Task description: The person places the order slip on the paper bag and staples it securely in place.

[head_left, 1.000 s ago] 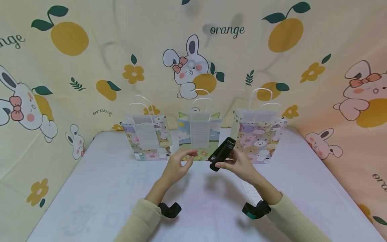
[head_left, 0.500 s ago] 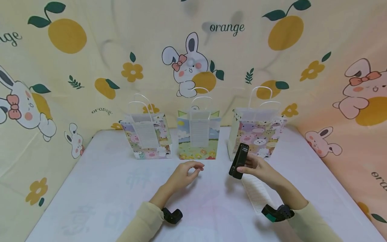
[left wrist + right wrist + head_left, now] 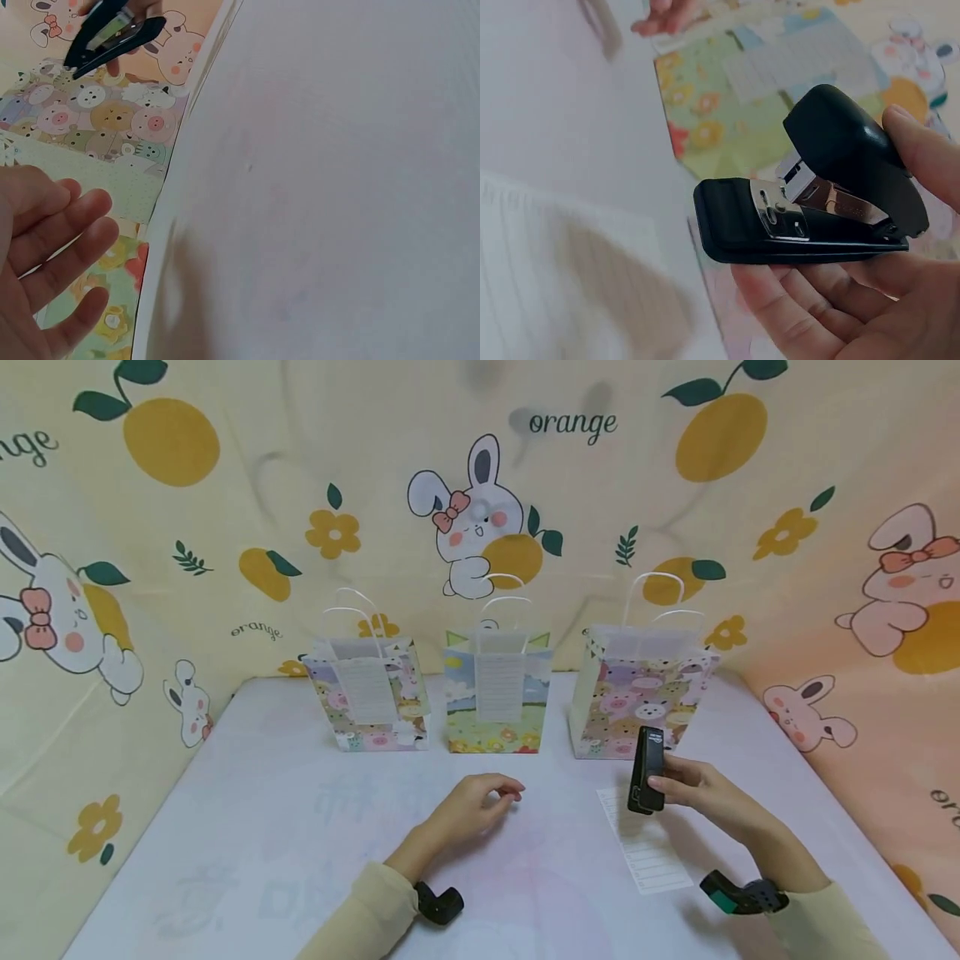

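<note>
My right hand holds a black stapler, thumb on its top arm and fingers beneath the base; the right wrist view shows the stapler with its jaws apart. It is held over a lined paper slip on the table, in front of the right-hand bag. Nothing is in my left hand, which hovers with loosely bent fingers in front of the middle bag. In the left wrist view its fingers appear spread and relaxed.
Three paper gift bags with white handles stand along the back of the table: an animal-print left bag, the meadow-print middle one and an animal-print right bag. Lined slips hang on the left and middle bags. A patterned cloth rises behind.
My right hand has carried the stapler rightward and toward me, from beside the middle bag to over the loose slip, uncovering it. The left hand has drawn back lower, slightly right.
</note>
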`<state>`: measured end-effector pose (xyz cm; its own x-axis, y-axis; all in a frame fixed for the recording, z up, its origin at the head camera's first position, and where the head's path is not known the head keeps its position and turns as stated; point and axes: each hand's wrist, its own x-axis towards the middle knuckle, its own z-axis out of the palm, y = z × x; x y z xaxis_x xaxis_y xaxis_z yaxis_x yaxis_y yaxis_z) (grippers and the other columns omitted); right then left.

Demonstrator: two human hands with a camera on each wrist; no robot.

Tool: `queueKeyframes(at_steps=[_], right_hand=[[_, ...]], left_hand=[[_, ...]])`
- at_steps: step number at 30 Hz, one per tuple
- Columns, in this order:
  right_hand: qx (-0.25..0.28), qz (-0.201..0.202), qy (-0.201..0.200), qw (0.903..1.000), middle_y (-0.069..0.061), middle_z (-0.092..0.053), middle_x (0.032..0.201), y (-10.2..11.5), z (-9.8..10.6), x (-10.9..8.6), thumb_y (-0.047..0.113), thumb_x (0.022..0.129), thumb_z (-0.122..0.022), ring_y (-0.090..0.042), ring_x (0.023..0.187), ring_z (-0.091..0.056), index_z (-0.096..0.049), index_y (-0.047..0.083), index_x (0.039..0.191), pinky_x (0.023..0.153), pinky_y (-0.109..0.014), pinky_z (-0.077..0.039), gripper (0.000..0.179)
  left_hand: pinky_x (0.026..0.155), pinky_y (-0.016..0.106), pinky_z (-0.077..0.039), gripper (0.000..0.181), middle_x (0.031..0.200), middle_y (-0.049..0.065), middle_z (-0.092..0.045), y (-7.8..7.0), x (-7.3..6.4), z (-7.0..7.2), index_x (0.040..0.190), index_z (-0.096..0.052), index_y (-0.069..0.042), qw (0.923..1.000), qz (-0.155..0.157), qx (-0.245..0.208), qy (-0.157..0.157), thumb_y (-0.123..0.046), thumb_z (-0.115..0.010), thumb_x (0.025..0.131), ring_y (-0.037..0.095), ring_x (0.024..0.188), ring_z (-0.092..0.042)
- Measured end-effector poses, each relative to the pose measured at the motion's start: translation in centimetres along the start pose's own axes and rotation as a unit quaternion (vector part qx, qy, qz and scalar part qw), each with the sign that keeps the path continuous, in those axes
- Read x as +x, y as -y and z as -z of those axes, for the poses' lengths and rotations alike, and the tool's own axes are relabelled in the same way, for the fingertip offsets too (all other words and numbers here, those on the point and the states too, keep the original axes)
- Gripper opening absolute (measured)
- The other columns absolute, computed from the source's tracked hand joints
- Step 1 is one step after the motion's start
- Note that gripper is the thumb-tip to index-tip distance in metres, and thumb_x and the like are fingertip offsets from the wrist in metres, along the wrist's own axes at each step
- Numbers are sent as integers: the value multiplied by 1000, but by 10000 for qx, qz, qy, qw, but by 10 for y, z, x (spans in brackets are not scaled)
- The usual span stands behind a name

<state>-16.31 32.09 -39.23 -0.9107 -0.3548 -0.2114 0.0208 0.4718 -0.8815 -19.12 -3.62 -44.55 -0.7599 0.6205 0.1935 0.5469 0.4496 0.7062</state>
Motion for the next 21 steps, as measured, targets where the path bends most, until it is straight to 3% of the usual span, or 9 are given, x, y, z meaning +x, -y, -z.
queueKeyframes(at_steps=[3, 8, 12, 15, 21], right_hand=[[6, -289, -41, 9996, -38, -41, 142, -10, 8, -6, 24, 101, -46, 11, 100, -58, -19, -16, 146, 89, -27, -51, 66], [257, -741, 30, 9969, -42, -26, 148, -27, 21, -14, 26, 102, -44, 9, 96, -57, -13, -20, 144, 84, -16, -50, 70], [242, -1257, 103, 9917, -43, -17, 149, -38, 31, -18, 33, 102, -43, 3, 97, -55, -8, -21, 144, 89, -23, -53, 77], [188, -1539, 146, 9878, -43, -19, 148, -45, 36, -22, 37, 102, -42, -5, 103, -55, -7, -22, 144, 94, -33, -54, 81], [108, -1759, 271, 9840, -43, -28, 145, -55, 44, -27, 37, 102, -42, -14, 108, -56, -7, -24, 143, 97, -40, -53, 80]], left_hand=[[91, 29, -53, 23, 107, 5, -73, -2, 0, -1, 115, -66, -5, 10000, 48, -30, 58, -11, -53, 97, 17, 105, -67], [87, 25, -52, 23, 106, 4, -74, -2, 0, -3, 115, -67, -6, 9999, 62, 84, 107, -12, -53, 97, 16, 103, -67], [86, 24, -52, 23, 105, 3, -74, -3, 1, -4, 115, -67, -5, 9998, 65, 90, 136, -12, -54, 97, 16, 103, -67], [87, 25, -52, 23, 105, 3, -74, -4, 2, -5, 115, -67, -6, 9998, 89, 74, 168, -12, -54, 97, 15, 103, -67], [91, 27, -52, 23, 106, 3, -74, -4, 2, -6, 115, -67, -7, 9997, 85, 50, 220, -11, -54, 97, 14, 103, -67]])
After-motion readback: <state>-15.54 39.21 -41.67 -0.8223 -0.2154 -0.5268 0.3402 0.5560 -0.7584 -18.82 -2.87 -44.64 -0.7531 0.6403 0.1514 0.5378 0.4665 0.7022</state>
